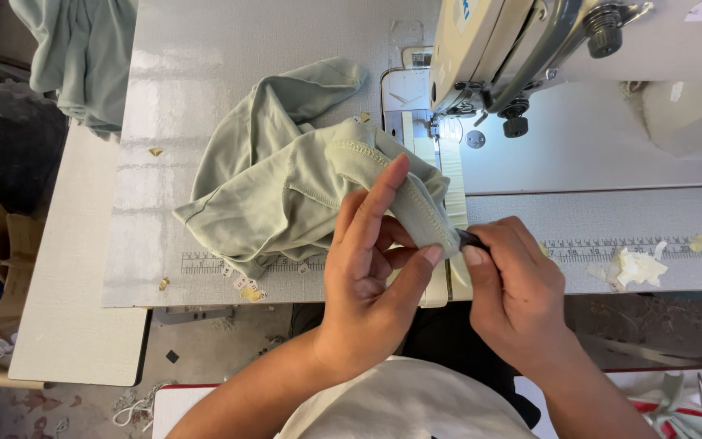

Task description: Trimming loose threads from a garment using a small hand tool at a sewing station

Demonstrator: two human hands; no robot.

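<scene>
Just ahead of the person, the left hand point(371, 260) pinches the hemmed edge of a pale green garment point(286, 175); touching it, the right hand point(513, 280) grips a small dark tool point(471, 239) at the fabric, above the bench point(156, 146) edge.

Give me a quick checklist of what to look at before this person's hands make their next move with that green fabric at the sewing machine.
1. Left hand pinches the pale green garment's stitched edge: ok.
2. Right hand grips a small dark tool at the fabric's end: ok; what kind of tool: cannot tell.
3. Both hands away from the needle area: ok.
4. Fabric lying under the presser foot: not ok, it is lifted in front of the machine.
5. Machine lamp lighting the sewing plate: ok.
6. Table free of scraps: not ok, paper bits lie on the ruler strip.
</scene>
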